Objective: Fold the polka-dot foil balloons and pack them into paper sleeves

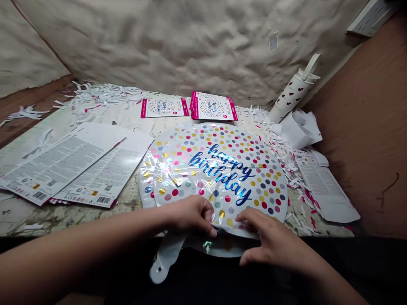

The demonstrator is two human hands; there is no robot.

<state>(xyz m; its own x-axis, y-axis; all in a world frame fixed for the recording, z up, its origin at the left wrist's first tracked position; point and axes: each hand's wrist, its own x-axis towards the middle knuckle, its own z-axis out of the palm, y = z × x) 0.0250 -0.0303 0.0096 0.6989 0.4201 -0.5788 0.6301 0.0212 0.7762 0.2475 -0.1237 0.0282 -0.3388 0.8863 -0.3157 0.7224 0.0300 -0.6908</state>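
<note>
Flat foil balloons (267, 186) lie in a stack at the table's front edge, the top one covered in coloured dots with "happy birthday" in blue. Their near rim overhangs the edge, and a pale tail (167, 256) with a small hole hangs down at the left. My left hand (192, 214) is closed at the near rim, thumb and fingers pinching the top balloon's edge. To its right, my right hand (270, 239) is spread, fingertips at the top balloon's rim and thumb lower, apart from the fingers. Between the hands, a lower balloon's shiny surface shows.
Printed card sleeves (104, 169) overlap on the left. Pink-and-white balloon packets (214, 106) lie behind the balloons. Shredded paper (98, 99) covers the back left and right side. A white tumbler with hearts (292, 93) leans at the back right, near crumpled paper (300, 129) and another sleeve (327, 186).
</note>
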